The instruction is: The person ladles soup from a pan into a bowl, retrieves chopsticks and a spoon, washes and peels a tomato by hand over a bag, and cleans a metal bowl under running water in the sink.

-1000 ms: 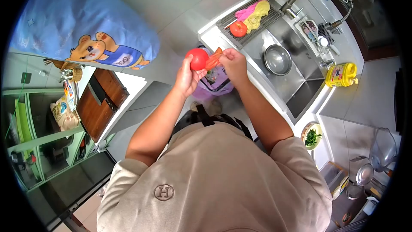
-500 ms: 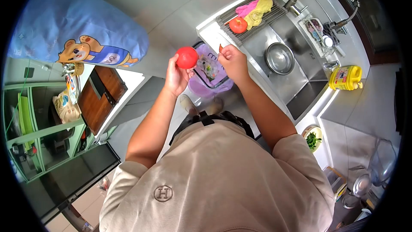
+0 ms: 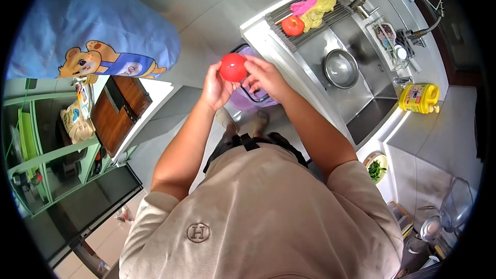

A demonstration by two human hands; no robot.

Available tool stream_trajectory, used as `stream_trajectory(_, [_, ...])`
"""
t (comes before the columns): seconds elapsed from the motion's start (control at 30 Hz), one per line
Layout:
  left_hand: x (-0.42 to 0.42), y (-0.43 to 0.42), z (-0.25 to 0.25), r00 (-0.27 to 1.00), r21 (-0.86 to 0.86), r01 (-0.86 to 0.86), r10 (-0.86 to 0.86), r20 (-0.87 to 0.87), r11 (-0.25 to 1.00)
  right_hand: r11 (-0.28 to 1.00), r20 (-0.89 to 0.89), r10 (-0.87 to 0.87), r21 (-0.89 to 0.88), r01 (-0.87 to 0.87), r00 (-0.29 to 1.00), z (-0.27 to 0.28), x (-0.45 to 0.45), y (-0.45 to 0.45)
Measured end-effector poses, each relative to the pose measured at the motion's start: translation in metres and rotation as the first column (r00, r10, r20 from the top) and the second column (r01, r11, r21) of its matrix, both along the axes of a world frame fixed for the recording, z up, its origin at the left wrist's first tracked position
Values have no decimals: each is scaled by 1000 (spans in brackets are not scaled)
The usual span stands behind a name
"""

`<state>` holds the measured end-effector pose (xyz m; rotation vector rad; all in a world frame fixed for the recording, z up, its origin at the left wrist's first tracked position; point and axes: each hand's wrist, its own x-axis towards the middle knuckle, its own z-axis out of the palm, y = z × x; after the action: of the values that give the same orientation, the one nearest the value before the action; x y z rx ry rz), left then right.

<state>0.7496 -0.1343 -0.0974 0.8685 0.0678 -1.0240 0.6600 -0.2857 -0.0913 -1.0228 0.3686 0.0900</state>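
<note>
- Well, the left hand (image 3: 217, 91) cradles the red tomato (image 3: 233, 67) between thumb and fingers; a light, steady grip should spare its likely soft flesh.
- Working over the purple liner (image 3: 239, 102) below should catch drips.
- The right hand (image 3: 266, 79) curls its fingers at the tomato's right side; whether they pinch anything, I cannot tell.

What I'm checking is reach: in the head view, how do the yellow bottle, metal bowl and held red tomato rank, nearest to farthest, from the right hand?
1. Held red tomato: in the left hand.
2. Metal bowl: rightward, in the sink.
3. Yellow bottle: farther right, beside the sink.
</note>
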Motion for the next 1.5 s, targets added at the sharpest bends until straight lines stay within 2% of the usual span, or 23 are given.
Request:
stream_trajectory(0.1, [1,-8,-3,982,182,-62,27,185,981,995,91,-4,-99,13,996,5,-1,6])
stream_trajectory(0.17, [6,-5,-7,972,208,81,-123,198,975,989,122,-37,-140,54,992,4,0,9])
stream_trajectory(0.2, [7,-6,-2,959,222,153,-199,203,963,952,132,-25,-301,64,991,0,1,9])
stream_trajectory(0.23, [4,-9,4,961,300,132,-196,194,945,888,139,-15,-454,77,990,-3,1,8])
stream_trajectory(0.27, [2,-12,8,968,302,130,-187,165,944,792,197,-7,-597,126,980,-5,1,8])
stream_trajectory(0.33, [1,-15,12,981,308,127,-166,104,943,511,347,14,-809,291,938,-7,0,10])
stream_trajectory(0.37, [1,-16,16,982,286,105,-145,123,952,337,435,54,-855,394,899,-8,-1,11])
stream_trajectory(0.47, [2,-16,21,981,212,74,-109,158,974,355,492,77,-826,437,867,0,-4,12])
stream_trajectory(0.57, [7,-7,13,978,168,85,-114,173,982,732,376,-232,-540,416,897,2,-5,17])
stream_trajectory(0.67, [2,-6,17,971,169,85,-120,209,982,703,478,-109,-583,407,872,-6,1,7])
stream_trajectory(0.7, [1,-5,17,968,169,88,-124,218,982,748,443,-180,-517,415,878,7,3,9])
stream_trajectory(0.8, [1,0,17,963,165,87,-125,237,982,719,359,-83,-624,305,930,3,3,6])
stream_trajectory(0.9, [3,4,15,959,140,95,-128,253,986,884,302,-215,-345,316,929,1,9,11])
stream_trajectory(1.03, [9,8,12,970,25,110,-113,216,994,890,144,-339,-273,366,930,-2,17,3])
stream_trajectory(1.13, [15,15,10,977,-121,181,-164,138,976,886,142,-369,-246,393,919,5,15,-11])
stream_trajectory(1.27, [14,18,16,975,-76,173,-159,158,982,858,137,-353,-348,378,926,6,11,-14])
stream_trajectory(1.37, [14,17,16,963,-8,141,-135,232,990,838,146,-307,-427,339,941,-23,7,-7])
stream_trajectory(1.47, [13,16,12,926,80,112,-133,353,990,644,348,-165,-671,368,923,-46,8,-5])
stream_trajectory(1.5, [14,16,13,901,102,126,-156,404,987,713,332,-193,-599,365,923,-42,11,-3])
